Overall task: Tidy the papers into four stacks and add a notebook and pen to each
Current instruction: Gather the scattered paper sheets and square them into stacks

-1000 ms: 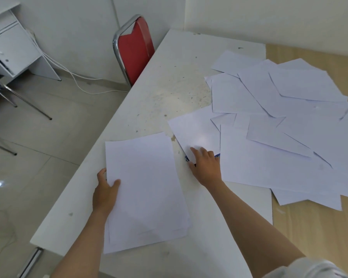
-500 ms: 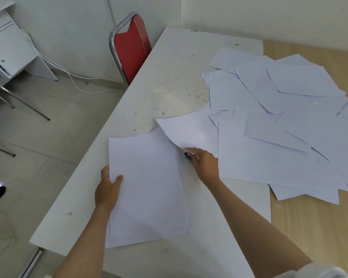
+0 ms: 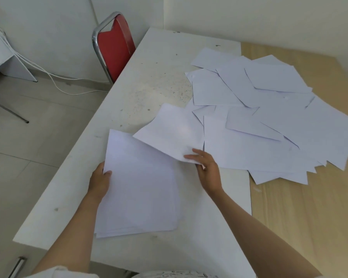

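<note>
A stack of white papers (image 3: pixel 141 189) lies near the front left of the white table (image 3: pixel 149 81). My left hand (image 3: pixel 99 180) grips the stack's left edge, thumb on top. My right hand (image 3: pixel 206 169) pinches the near corner of a single white sheet (image 3: pixel 171 131), lifted and overlapping the stack's far right corner. Several loose white sheets (image 3: pixel 269 121) lie scattered to the right, across the seam between the white table and the wooden table (image 3: pixel 309 207). No notebook or pen is visible.
A red chair with a chrome frame (image 3: pixel 115 49) stands against the table's left side. A white cable (image 3: pixel 48 77) runs along the tiled floor beside a white desk (image 3: pixel 0 57) at far left. Walls close the back.
My right hand has lifted one sheet from the edge of the scattered pile and carried it left over the stack. A blue object seen under that sheet earlier is out of sight. My left hand stays on the stack.
</note>
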